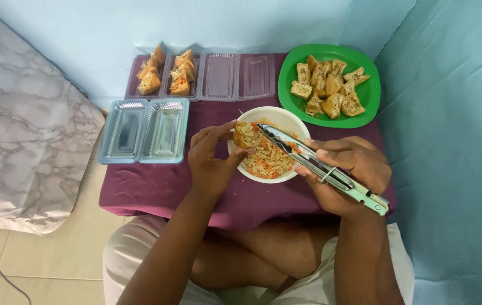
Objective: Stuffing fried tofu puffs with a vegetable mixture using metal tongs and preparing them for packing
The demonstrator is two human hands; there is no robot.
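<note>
My left hand (211,161) holds a fried tofu pocket (243,135) over the white bowl (296,121), which is full of shredded vegetable filling (268,161). My right hand (347,169) grips metal tongs (320,166); their tips reach into the open top of the tofu pocket. Both hands hover above the bowl on a low table covered in purple cloth (156,186).
A green plate (368,93) of fried tofu pieces stands at the back right. At the back left are clear plastic trays (235,76), two compartments holding stuffed tofu (167,70). Another clear tray pair (145,130) lies at the left. My crossed legs are under the table's near edge.
</note>
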